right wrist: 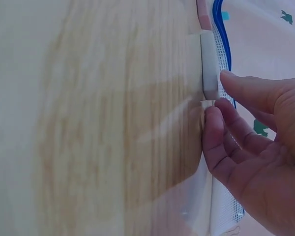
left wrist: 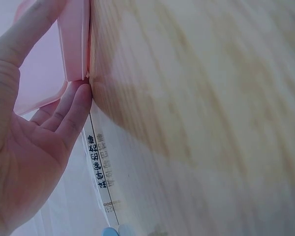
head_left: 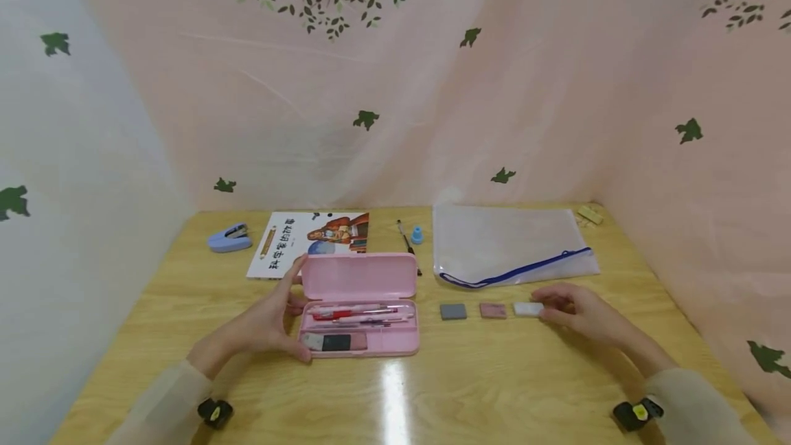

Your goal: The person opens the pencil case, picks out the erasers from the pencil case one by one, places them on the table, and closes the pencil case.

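Wrist bands: black bands with yellow marks sit on both forearms, left (head_left: 214, 413) and right (head_left: 636, 414), nearest the head camera, over pale sleeves.
Left hand: left hand (head_left: 272, 321) curls round the left end of the pink pencil case (head_left: 360, 312); thumb at the front corner, fingers up by the lid's edge. In the left wrist view its fingertips (left wrist: 81, 101) touch the case's rim, so this grip is closed on the case.
Right hand: right hand (head_left: 577, 311) lies on the bench (head_left: 469, 390) with fingertips (right wrist: 214, 115) touching the end of the white eraser (head_left: 528, 308). The right wrist view shows thumb and fingers loosely bent on either side of the eraser's end; whether this grip truly pinches it cannot be told.
Pencil case: open, lid tipped back, in the middle of the bench; pens lie in the tray and a dark and white block sits in the front compartment.
Eraser row: grey eraser (head_left: 453, 311), pink eraser (head_left: 492, 310) and the white one lie in a line just right of the case, near each other but apart.
Pouch: clear zip pouch (head_left: 509, 246) with a blue zip lies behind the erasers.
Farther back: booklet (head_left: 309, 233), blue stapler (head_left: 229, 239), a dark pen (head_left: 406, 244) and a small blue cap (head_left: 417, 235).
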### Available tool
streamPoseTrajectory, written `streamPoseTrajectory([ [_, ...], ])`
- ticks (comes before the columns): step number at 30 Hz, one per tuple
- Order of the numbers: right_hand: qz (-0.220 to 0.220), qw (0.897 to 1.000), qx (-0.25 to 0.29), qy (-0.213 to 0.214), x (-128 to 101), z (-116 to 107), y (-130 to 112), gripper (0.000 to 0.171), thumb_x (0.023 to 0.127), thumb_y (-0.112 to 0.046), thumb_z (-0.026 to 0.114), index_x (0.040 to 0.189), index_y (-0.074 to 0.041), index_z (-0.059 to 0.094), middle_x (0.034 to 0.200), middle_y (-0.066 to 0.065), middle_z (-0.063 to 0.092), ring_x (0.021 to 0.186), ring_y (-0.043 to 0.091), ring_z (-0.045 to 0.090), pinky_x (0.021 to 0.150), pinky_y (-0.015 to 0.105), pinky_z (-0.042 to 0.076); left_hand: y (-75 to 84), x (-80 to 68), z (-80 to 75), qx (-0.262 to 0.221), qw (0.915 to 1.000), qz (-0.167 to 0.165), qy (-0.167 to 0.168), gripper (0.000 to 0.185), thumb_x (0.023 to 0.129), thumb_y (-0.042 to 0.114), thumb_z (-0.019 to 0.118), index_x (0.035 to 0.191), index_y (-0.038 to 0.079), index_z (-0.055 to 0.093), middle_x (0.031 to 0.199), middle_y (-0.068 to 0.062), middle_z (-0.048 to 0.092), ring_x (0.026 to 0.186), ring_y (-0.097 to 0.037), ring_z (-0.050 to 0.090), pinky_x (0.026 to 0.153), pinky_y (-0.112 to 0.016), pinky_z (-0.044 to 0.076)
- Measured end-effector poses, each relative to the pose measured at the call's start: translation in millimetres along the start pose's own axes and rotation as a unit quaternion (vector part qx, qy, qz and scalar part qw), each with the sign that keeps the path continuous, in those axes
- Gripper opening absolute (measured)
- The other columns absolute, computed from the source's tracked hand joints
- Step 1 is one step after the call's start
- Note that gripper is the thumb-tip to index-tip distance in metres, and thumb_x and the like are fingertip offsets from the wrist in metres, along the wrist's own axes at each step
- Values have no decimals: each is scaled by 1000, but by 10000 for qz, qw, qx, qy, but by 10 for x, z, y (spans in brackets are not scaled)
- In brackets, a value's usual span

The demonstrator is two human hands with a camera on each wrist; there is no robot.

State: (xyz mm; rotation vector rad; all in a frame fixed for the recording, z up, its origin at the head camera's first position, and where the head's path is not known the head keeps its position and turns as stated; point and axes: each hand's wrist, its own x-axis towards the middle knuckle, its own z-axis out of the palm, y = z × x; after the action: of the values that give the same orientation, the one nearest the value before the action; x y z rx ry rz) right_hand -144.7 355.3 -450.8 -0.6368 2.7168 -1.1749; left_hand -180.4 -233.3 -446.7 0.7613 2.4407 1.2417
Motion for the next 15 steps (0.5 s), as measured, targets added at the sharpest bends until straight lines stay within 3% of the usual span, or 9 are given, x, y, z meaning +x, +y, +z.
streamPoseTrajectory([
  [5,59,9999,-119,105,-18,-13,-105,32,96,-8,71,125,4,66,116,19,68,90,8,63,70,25,57,-27,4,30,-25,10000,45,-39,149,64,33,99,159,44,-15,151,-15,30,116,-22,61,103,-39,51],
  [9,-344,9986,-208,344,48,33,-367,34,94,-3,71,126,4,65,117,23,66,90,12,65,68,28,60,-36,0,29,-61,10000,29,-47,149,63,33,99,159,44,-15,151,-15,29,116,-22,61,103,-39,51],
  [15,-974,9944,-81,398,266,213,-856,35,94,-1,70,128,-5,65,115,9,66,94,13,65,72,30,60,-38,-14,-1,2,10000,2,8,148,64,34,99,159,45,-14,152,-14,29,116,-22,62,103,-41,51],
])
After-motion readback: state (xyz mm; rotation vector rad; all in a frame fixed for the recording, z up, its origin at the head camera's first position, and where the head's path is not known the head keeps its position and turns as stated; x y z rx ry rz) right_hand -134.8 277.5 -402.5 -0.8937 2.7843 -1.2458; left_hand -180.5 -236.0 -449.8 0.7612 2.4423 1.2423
